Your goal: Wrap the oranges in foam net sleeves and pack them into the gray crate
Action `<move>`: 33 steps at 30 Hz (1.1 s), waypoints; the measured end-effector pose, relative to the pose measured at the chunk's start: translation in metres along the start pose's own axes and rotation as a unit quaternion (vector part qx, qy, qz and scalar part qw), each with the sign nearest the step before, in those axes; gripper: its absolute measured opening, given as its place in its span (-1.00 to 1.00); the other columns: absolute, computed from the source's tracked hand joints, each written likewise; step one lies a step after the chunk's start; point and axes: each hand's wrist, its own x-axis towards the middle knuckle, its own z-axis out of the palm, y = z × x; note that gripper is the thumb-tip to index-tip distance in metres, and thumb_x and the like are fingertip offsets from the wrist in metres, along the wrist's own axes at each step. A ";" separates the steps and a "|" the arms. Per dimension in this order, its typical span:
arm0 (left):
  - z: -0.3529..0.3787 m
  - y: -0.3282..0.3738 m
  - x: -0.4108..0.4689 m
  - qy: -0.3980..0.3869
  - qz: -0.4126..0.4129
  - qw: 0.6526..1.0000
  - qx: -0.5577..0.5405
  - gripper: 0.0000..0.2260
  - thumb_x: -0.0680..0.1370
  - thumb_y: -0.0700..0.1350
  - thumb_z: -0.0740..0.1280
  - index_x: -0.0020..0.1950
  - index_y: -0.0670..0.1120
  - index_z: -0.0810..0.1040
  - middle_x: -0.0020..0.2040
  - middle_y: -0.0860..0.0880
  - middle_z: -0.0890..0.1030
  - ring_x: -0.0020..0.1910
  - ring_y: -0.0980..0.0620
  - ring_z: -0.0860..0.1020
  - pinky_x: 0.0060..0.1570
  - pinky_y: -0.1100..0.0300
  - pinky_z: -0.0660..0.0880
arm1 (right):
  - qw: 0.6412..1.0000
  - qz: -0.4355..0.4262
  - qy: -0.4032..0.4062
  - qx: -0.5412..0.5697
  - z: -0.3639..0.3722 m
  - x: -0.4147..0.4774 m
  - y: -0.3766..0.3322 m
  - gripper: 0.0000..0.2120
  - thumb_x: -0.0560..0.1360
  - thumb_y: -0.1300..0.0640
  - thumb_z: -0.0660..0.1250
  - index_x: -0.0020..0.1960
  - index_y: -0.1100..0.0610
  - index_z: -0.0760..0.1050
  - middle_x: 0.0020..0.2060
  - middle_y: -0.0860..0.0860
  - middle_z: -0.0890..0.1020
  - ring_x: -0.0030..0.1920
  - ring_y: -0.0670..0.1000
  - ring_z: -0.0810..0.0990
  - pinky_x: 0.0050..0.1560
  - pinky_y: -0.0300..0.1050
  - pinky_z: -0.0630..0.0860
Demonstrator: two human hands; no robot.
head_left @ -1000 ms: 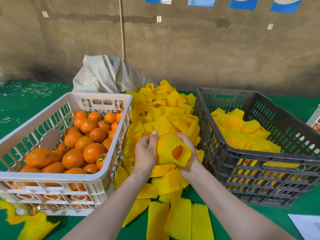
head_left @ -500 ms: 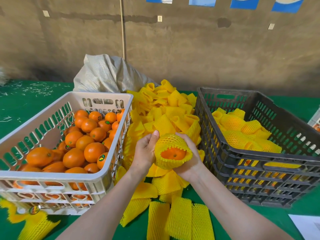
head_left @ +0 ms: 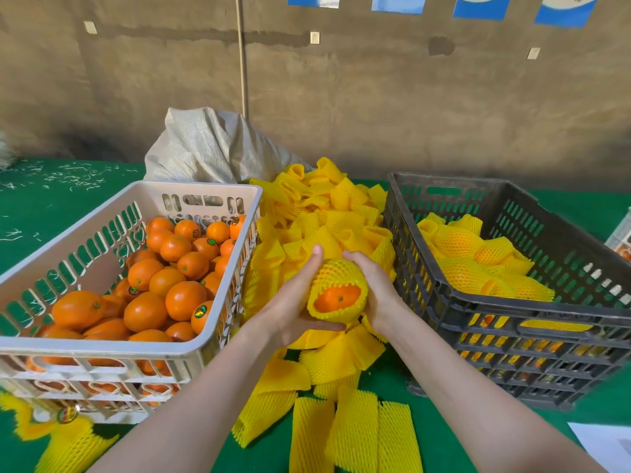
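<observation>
Where the green table (head_left: 392, 390) lay nearest the person, a few flat foam net sleeves (head_left: 355, 435) were spread at 6 o'clock, with a white sheet of paper (head_left: 604, 442) off toward 4 o'clock. Just beyond them, both hands met at the centre. The left hand (head_left: 293, 302) cupped a half-wrapped orange (head_left: 336, 298) from below and from 9 o'clock, its fingers curled round the fruit. The right hand (head_left: 379, 295) gripped the same fruit from 3 o'clock. A yellow sleeve (head_left: 338, 273) covered the orange's far part (the near face showed bare through the sleeve's open mouth). At 9 o'clock of the hands stood a white crate (head_left: 102, 349) holding loose oranges (head_left: 146, 312), several with stickers. At 3 o'clock stood the gray crate (head_left: 512, 312), with wrapped oranges (head_left: 457, 240) lying inside it. Between the two crates, toward 12 o'clock, rose a heap of empty sleeves (head_left: 327, 216). Behind it a pale woven sack (head_left: 211, 148) slumped before the brown wall (head_left: 375, 97).
</observation>
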 end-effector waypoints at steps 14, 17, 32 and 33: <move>0.021 -0.008 0.001 0.009 -0.091 0.959 -0.267 -0.55 0.51 0.24 0.25 0.14 -0.11 0.53 -0.17 -0.19 0.68 -0.06 -0.18 0.57 -0.17 -0.03 0.48 | 0.946 -0.306 0.096 -0.057 0.002 -0.005 0.014 -0.62 0.51 0.07 0.29 -0.25 0.39 0.44 -0.37 0.09 0.42 -0.28 -0.03 0.39 -0.25 -0.14 0.30; 0.022 -0.007 0.003 0.013 -0.092 0.958 -0.272 -0.62 0.53 0.20 0.24 -0.01 -0.11 0.56 -0.26 -0.19 0.68 -0.12 -0.16 0.57 -0.21 -0.01 0.46 | 0.941 -0.325 0.087 -0.042 0.003 -0.004 0.011 -0.58 0.40 0.00 0.25 -0.27 0.42 0.45 -0.40 0.06 0.42 -0.30 -0.07 0.38 -0.31 -0.21 0.29; 0.017 -0.004 0.010 0.153 0.096 0.983 -0.036 -0.80 0.53 0.17 0.30 -0.05 0.06 0.51 -0.10 0.02 0.59 -0.11 0.02 0.55 -0.26 0.16 0.45 | 0.989 0.028 -0.046 0.139 0.009 -0.007 0.022 -0.67 0.46 -0.09 0.34 0.09 0.11 0.58 -0.03 0.17 0.67 -0.01 0.16 0.63 0.12 0.10 0.54; 0.017 -0.003 0.010 0.150 0.079 0.984 -0.057 -0.73 0.53 0.19 0.29 0.06 0.03 0.53 -0.02 -0.04 0.61 -0.04 -0.04 0.57 -0.17 0.11 0.51 | 0.988 0.028 -0.042 0.147 0.009 -0.007 0.021 -0.72 0.47 -0.07 0.34 0.01 0.11 0.61 -0.09 0.16 0.68 -0.07 0.15 0.64 0.08 0.08 0.55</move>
